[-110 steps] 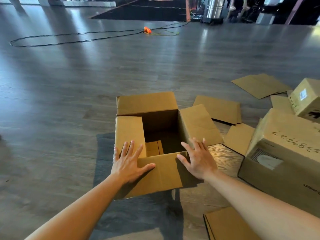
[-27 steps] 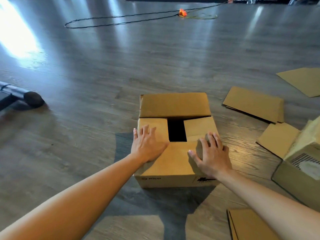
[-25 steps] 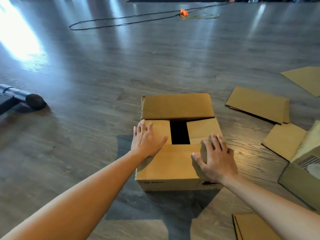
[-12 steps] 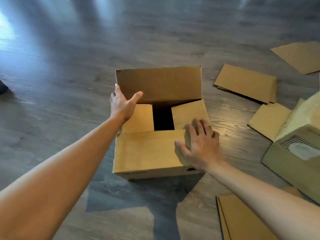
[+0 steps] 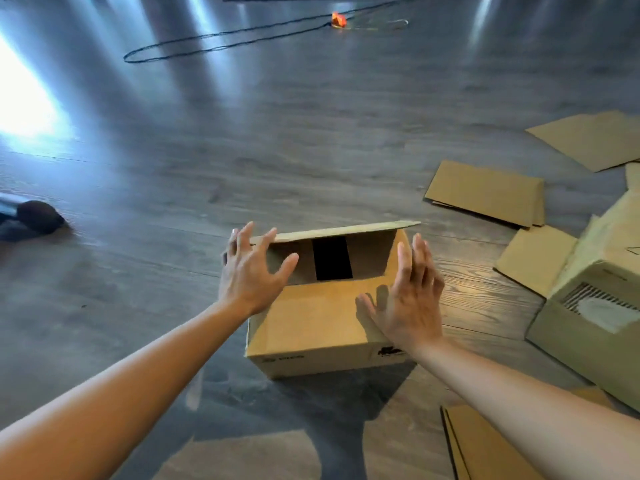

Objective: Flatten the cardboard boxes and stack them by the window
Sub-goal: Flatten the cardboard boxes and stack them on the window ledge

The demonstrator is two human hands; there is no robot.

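A brown cardboard box (image 5: 318,320) stands on the grey wood floor in front of me. Its near flap lies flat, the two side flaps are folded in with a dark gap between them, and the far flap (image 5: 339,232) is raised, seen almost edge-on. My left hand (image 5: 249,271) is spread with straight fingers at the far flap's left end, fingertips at its edge. My right hand (image 5: 412,299) is spread over the box's right side, fingers straight, holding nothing.
Flattened cardboard pieces (image 5: 485,192) lie on the floor to the right and near right (image 5: 485,445). A larger taped box (image 5: 595,313) stands at the right edge. A black cable (image 5: 221,43) loops across the far floor. A dark object (image 5: 31,220) lies at the left.
The far flap has swung from upright toward the closed position. My left hand moved with it. My right hand lifted off the near flap to the box's right side.
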